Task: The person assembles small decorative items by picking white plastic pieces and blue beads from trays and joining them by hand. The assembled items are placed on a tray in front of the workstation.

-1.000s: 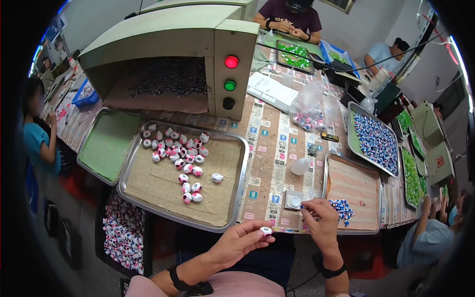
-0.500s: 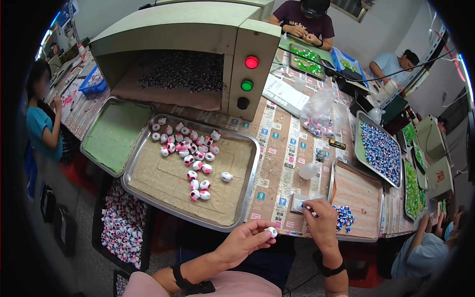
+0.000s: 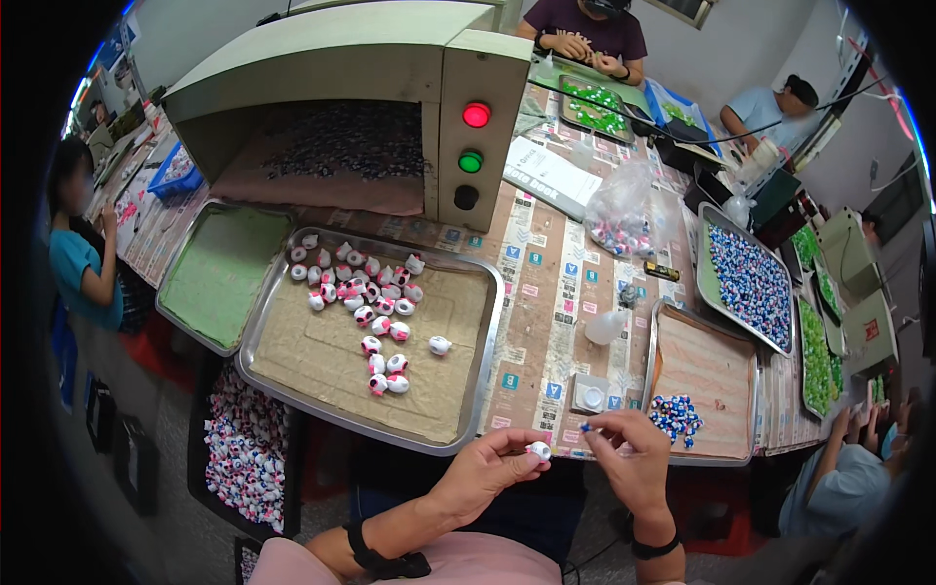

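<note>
My left hand (image 3: pixel 487 470) is closed in a pinch on a small rounded white figure head (image 3: pixel 538 450) with a hole in it, held in front of my body. Close to its right, my right hand (image 3: pixel 629 456) pinches a tiny blue piece (image 3: pixel 586 427) between thumb and finger; the two pieces are apart. Just beyond the right hand sits a small grey block with a round white dish (image 3: pixel 590 396). Small blue-and-white pieces (image 3: pixel 675 417) lie heaped in the paper-lined tray (image 3: pixel 704 356) at the right. White-and-pink heads (image 3: pixel 366 291) are scattered over the beige-lined metal tray (image 3: pixel 429 400) at the left.
A box-shaped oven (image 3: pixel 322 88) with lit red and green lamps stands behind the left tray. A squeeze bottle (image 3: pixel 605 328), a plastic bag (image 3: pixel 624 210) and a tray of blue pieces (image 3: pixel 749 278) lie farther right. A black bin (image 3: pixel 244 448) stands below left. Co-workers sit around.
My right hand has drawn back from the grey block toward my left hand, with the tiny blue piece in its fingers. The left hand has barely moved. The view has shifted slightly.
</note>
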{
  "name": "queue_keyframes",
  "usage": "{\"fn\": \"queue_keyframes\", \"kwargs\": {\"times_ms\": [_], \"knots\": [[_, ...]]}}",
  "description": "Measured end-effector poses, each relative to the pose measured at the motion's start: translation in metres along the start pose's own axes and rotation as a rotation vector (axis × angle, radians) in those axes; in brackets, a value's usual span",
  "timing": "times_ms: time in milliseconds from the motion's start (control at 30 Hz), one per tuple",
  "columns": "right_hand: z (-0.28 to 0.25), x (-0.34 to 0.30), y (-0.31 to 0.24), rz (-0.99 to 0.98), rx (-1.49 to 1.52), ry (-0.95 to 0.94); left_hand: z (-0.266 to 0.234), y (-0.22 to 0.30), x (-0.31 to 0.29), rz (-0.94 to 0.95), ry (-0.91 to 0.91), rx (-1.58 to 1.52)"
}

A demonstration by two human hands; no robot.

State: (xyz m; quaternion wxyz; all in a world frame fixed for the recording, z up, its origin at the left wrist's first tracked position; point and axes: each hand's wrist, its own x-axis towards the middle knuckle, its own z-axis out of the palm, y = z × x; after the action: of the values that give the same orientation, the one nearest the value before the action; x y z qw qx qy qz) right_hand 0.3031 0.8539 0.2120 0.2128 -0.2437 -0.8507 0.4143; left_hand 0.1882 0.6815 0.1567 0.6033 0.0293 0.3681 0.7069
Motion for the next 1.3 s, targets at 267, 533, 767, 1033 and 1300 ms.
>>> {"fn": "queue_keyframes", "kwargs": {"times_ms": [267,533,767,1033,1300], "knots": [[0.009,-0.023,-0.007,0.011,0.221,-0.079,0.002,-0.005,0.004,0.012,0.009,0.019],[0.010,-0.025,-0.009,0.103,0.207,-0.133,0.001,-0.006,0.003,0.025,0.001,0.016],[0.009,-0.026,-0.005,0.034,0.213,-0.148,0.001,-0.006,0.001,0.049,0.014,0.093],[0.014,-0.032,-0.006,0.012,0.247,-0.131,0.003,-0.003,-0.003,0.120,0.050,0.182],[0.019,-0.030,-0.004,-0.031,0.266,-0.144,0.000,0.003,-0.008,0.128,0.051,0.257]]}}
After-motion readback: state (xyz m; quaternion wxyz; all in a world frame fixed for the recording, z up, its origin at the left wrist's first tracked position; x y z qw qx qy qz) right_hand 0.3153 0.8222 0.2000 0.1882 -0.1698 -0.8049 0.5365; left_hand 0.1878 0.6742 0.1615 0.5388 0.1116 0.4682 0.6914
